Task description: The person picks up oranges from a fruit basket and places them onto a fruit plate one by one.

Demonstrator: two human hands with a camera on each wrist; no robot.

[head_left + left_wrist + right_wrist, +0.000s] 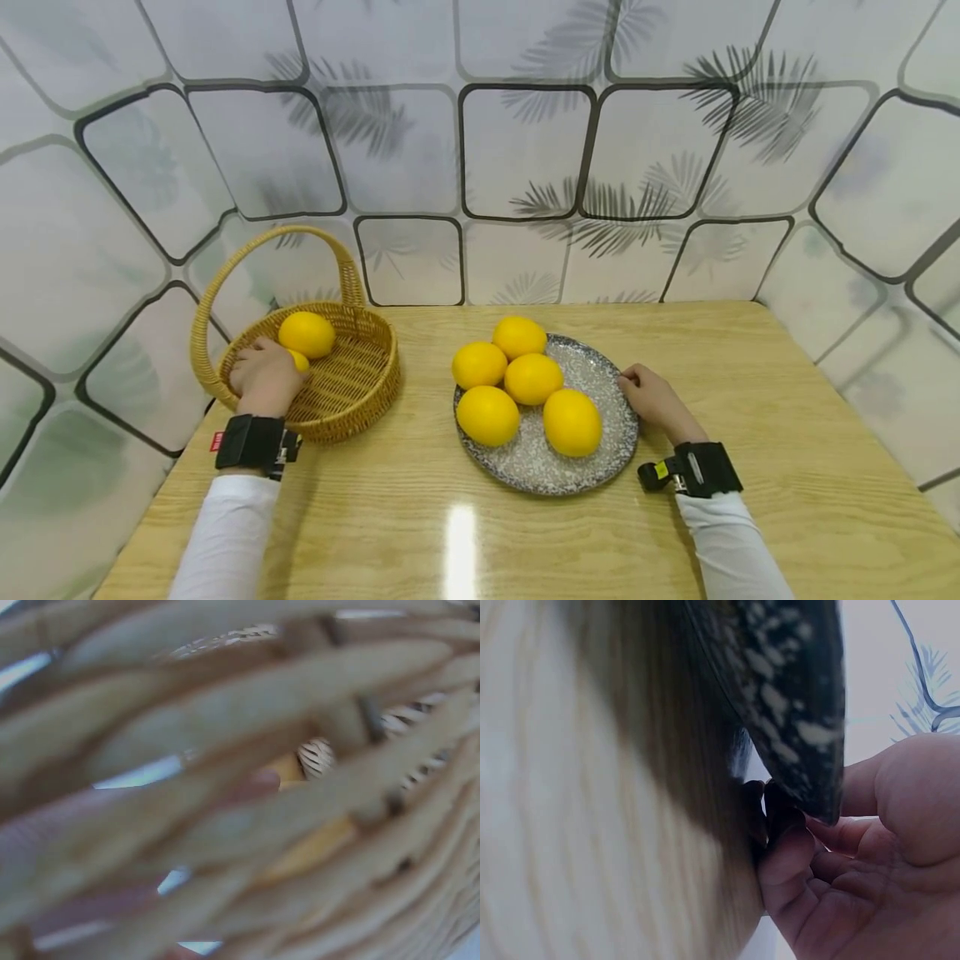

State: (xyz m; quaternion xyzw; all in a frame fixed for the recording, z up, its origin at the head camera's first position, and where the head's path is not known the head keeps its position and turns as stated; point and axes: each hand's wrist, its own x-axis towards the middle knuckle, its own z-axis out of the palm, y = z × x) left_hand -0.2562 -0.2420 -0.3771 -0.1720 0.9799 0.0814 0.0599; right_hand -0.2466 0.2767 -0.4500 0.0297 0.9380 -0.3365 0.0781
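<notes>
Left hand [268, 377] first, in the head view: it reaches inside the wicker basket [375, 410] near the far-left corner of the counter [795, 408], its fingers bent down over a yellow fruit [299, 361]. The hand covers most of that fruit, so I cannot tell whether it grips it. A second yellow fruit [306, 334] lies beside it toward the counter's far edge; the rest of the visible basket floor is bare. Five more yellow fruits [487, 415] sit on the speckled plate [551, 478], between the basket and the counter's right edge, mostly gathered on the plate's left side. The right hand [660, 402] is at the plate's right rim.

From the left wrist, blurred basket weave fills most of the frame; through its gaps show a fingertip and some yellow.

From the right wrist, the right hand pinches the plate's rim, thumb above and curled fingers below, close to the counter.

Each fruit looks smooth, firm and fairly light, likely to roll, and best held round its middle. The plate seems stiff, heavier and perhaps breakable; its rim suits a pinch. The basket looks light and slightly springy.
</notes>
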